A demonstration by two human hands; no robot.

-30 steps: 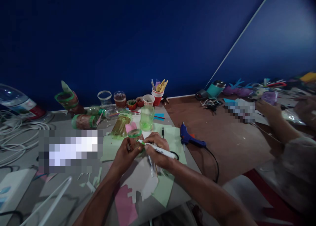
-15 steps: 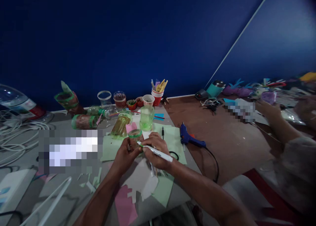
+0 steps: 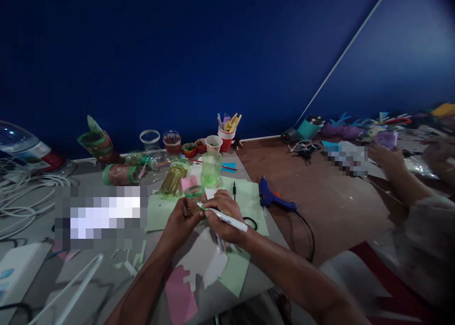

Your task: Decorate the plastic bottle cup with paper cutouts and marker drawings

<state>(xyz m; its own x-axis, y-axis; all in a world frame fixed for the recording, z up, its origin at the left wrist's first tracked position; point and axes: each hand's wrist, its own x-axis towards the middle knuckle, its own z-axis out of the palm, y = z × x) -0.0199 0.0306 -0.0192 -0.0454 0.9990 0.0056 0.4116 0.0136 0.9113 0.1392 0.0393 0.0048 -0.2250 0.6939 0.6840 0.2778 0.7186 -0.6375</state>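
My left hand (image 3: 184, 220) is wrapped round a small clear plastic cup (image 3: 195, 195) with a green-painted rim and reddish sides. In my right hand (image 3: 223, 214) is a white acrylic paint marker (image 3: 231, 221), its green tip end at the cup's side; whether the tip touches the wall I cannot tell. Beneath my hands lie light green paper sheets (image 3: 250, 187) and white cut paper (image 3: 199, 254). A green-tinted cut bottle piece (image 3: 211, 168) stands just beyond the cup, and a yellowish one (image 3: 174, 180) tilts to its left.
A blue hot glue gun (image 3: 272, 197) with a trailing cord lies to the right. Painted bottle pieces (image 3: 121, 174), paint cups (image 3: 189, 149) and a stack of red cups (image 3: 226, 140) line the back. White cables (image 3: 21, 206) coil at left. Another person's hand (image 3: 387, 157) holds something purple at right.
Almost nothing differs. Both my hands keep the cup and marker in nearly the same place. At right, the purple thing in the other person's hand has turned slightly.
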